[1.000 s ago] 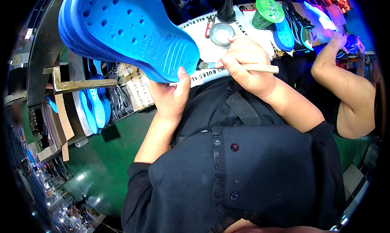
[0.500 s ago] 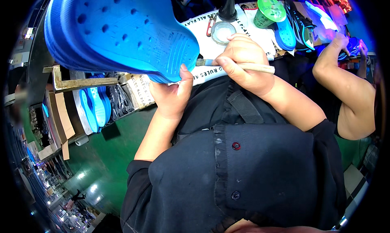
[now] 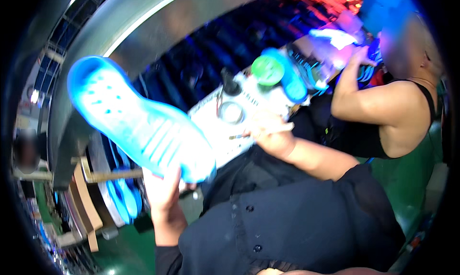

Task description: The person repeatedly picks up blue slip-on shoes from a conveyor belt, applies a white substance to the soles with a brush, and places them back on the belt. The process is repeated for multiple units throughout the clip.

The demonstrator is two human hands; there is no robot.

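Head view: the left hand (image 3: 162,189) grasps one end of a blue sole (image 3: 143,126), thumb on the near face, other fingers mostly hidden, presumably to leave that face exposed. The sole extends up and leftward from these fingers. Left of and beyond the right fingertips, a round dish (image 3: 231,113) rests on a white sheet (image 3: 208,119), likely within easy reach. The right hand (image 3: 273,133) grips a brush (image 3: 286,127), bristles leftward, apart from the sole, apparently for tip control.
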